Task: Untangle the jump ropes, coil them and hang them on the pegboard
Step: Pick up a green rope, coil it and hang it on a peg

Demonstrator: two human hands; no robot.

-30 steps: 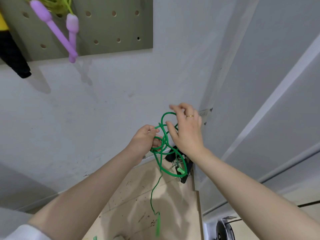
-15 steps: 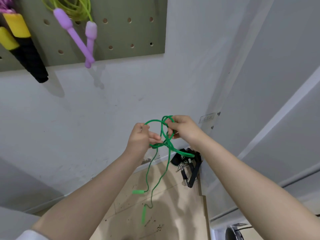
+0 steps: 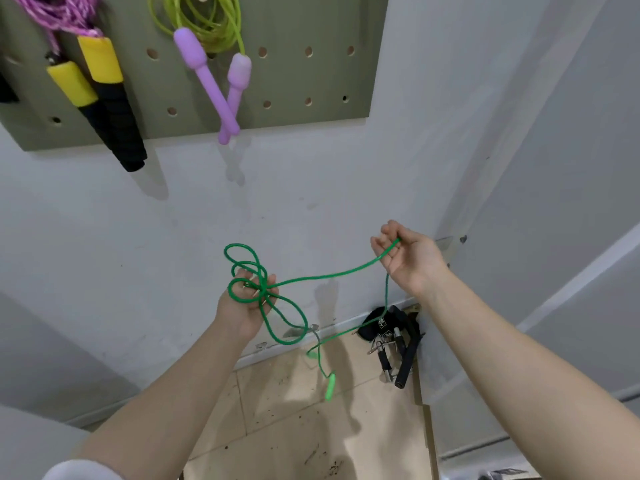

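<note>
The left hand (image 3: 247, 303) gripped several tangled loops of the green jump rope (image 3: 322, 277), fingers curled round them. To its right and slightly higher, the right hand (image 3: 408, 258) pinched a strand stretching between both hands, its green handle (image 3: 330, 386) dangling below, with the pegboard (image 3: 304, 26) above.

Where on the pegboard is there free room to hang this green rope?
Free: the pegboard's right part, bare holes right of the purple handles. Crowded: its left side, with the yellow-green coil and the yellow-and-black handles.
</note>
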